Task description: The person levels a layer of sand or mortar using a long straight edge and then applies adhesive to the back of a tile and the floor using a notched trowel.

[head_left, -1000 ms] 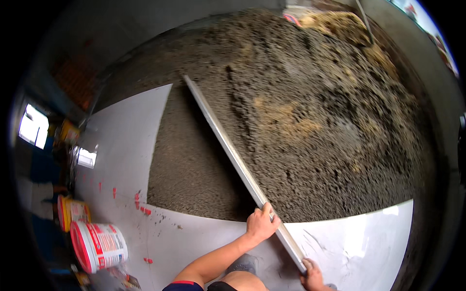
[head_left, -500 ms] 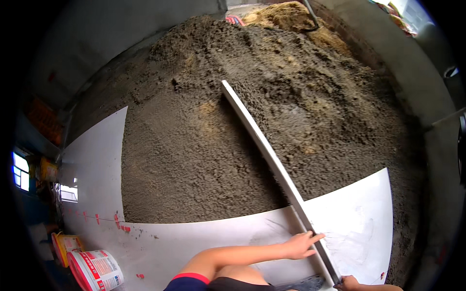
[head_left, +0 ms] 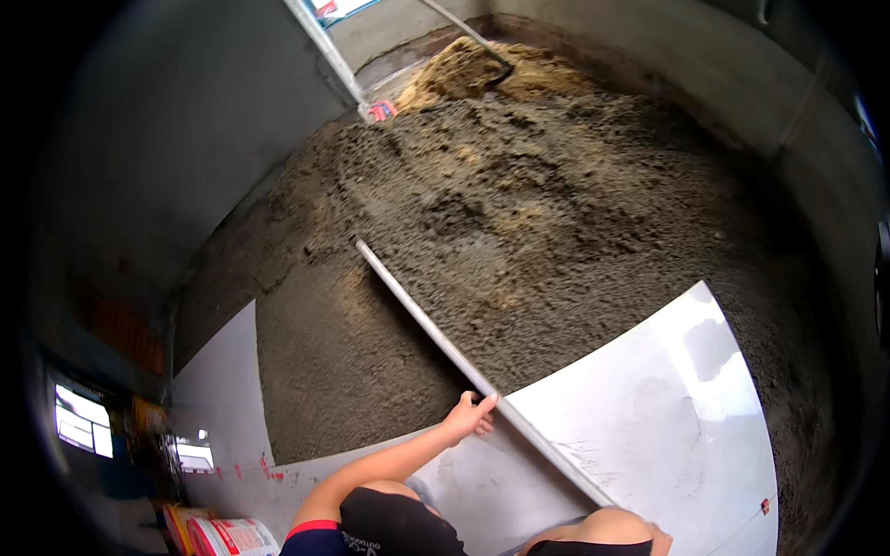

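Observation:
My left hand (head_left: pixel 470 417) has its fingers curled on a long straight pale metal bar (head_left: pixel 426 324), which lies diagonally over rough grey-brown mortar (head_left: pixel 565 222) and across large pale glossy floor tiles (head_left: pixel 640 389). The bar's far end rests on the mortar. Its near end goes down to my bent knees. My right hand (head_left: pixel 658 539) shows only in a small part beside my right knee at the bottom edge; the rest is hidden, so I cannot see its grip.
A yellowish sand heap (head_left: pixel 464 69) with a long-handled tool (head_left: pixel 468 32) lies at the back. Grey walls (head_left: pixel 148 148) border the mortar. A white pole (head_left: pixel 320 46) stands at the far edge. Buckets (head_left: pixel 232 536) sit at lower left, and a window (head_left: pixel 82 417) shows at left.
The bar swept rightward over the mortar, then came back partly leftward. My left hand moved with it, changing from spread fingers to a curled grip. My view has shifted toward the back wall.

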Demonstrator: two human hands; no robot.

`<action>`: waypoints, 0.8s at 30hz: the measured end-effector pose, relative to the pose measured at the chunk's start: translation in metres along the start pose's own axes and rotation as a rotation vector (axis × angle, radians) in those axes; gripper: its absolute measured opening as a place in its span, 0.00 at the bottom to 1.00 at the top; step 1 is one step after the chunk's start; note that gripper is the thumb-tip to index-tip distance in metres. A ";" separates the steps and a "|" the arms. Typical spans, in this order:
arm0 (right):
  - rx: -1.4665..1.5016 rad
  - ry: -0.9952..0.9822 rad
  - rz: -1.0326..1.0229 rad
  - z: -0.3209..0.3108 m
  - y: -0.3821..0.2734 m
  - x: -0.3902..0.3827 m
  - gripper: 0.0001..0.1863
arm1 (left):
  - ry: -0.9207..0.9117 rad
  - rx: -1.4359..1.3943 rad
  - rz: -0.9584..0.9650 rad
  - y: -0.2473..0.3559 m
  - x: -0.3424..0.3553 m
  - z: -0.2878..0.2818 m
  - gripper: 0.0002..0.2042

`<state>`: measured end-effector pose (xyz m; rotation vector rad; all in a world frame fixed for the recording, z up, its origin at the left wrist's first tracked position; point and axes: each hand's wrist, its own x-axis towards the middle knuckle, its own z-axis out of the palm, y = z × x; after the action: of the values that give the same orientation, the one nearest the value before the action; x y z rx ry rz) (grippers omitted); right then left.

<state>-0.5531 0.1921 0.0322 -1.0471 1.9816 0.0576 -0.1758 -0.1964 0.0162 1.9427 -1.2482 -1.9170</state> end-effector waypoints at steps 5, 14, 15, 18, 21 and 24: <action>0.011 0.072 0.069 0.028 0.070 -0.045 0.24 | 0.131 0.299 0.112 0.004 -0.005 0.078 0.50; 0.090 0.239 0.256 0.082 0.077 -0.081 0.21 | -0.019 0.602 0.331 0.044 0.049 0.143 0.48; 0.097 0.240 0.305 0.089 0.072 -0.082 0.21 | -0.083 0.599 0.265 0.073 0.043 0.158 0.47; 0.110 0.262 0.398 0.103 0.057 -0.079 0.22 | -0.056 0.645 0.359 0.081 0.060 0.176 0.42; 0.126 0.313 0.478 0.112 0.058 -0.077 0.22 | -0.078 0.692 0.532 0.104 0.066 0.197 0.39; 0.142 0.381 0.570 0.118 0.062 -0.061 0.23 | -0.145 0.735 0.651 0.167 0.070 0.247 0.38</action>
<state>-0.5006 0.3194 -0.0178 -0.3932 2.5382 0.0254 -0.4785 -0.2401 0.0219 1.3111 -2.4948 -1.3693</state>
